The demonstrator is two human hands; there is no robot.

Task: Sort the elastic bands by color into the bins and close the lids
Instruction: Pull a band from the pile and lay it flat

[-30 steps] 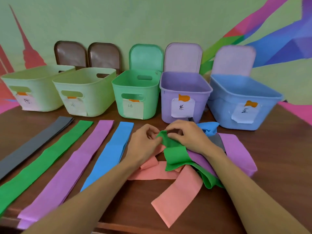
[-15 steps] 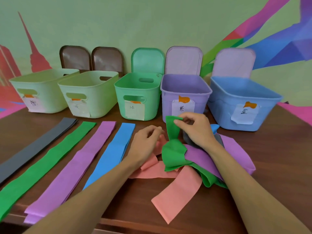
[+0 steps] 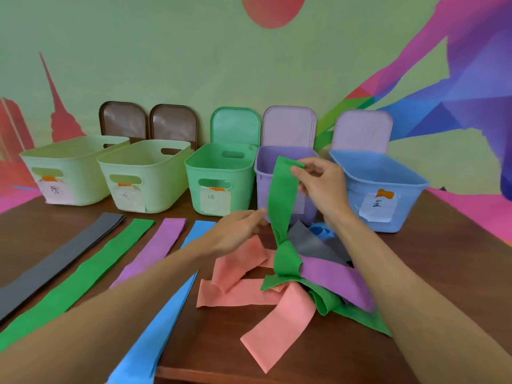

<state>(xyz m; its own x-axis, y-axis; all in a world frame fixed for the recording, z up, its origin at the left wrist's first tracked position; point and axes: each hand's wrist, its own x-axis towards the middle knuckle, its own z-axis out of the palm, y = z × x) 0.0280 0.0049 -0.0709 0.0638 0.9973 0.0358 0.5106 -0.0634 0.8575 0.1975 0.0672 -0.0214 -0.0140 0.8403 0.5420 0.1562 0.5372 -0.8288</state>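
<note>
Right hand (image 3: 322, 187): centre right of the frame. The thumb and fingers are pinched on the top end of the green band (image 3: 282, 195), which is held high, likely to draw its length out of the tangle.
Left hand (image 3: 238, 231): mid-frame, with fingers straight and loosely together. The tips are at the band's left edge, touching or just short, I cannot tell. It looks ready to steady the band.
Green band: hangs upright in front of the purple bin (image 3: 261, 187), twisted low down. Its lower end is buried in the pile (image 3: 279, 320).
Pile: lower centre-right, crossed pink, purple, grey and blue bands, so each one has to be drawn out singly.
Flat strips (image 3: 83, 278): lower left, one of each colour side by side, apparently staged there.
Green bin (image 3: 219, 173): just left of the purple bin and open, the likely destination.
Lids (image 3: 288, 126): lean on the wall behind the bins, which keeps the bins open.
</note>
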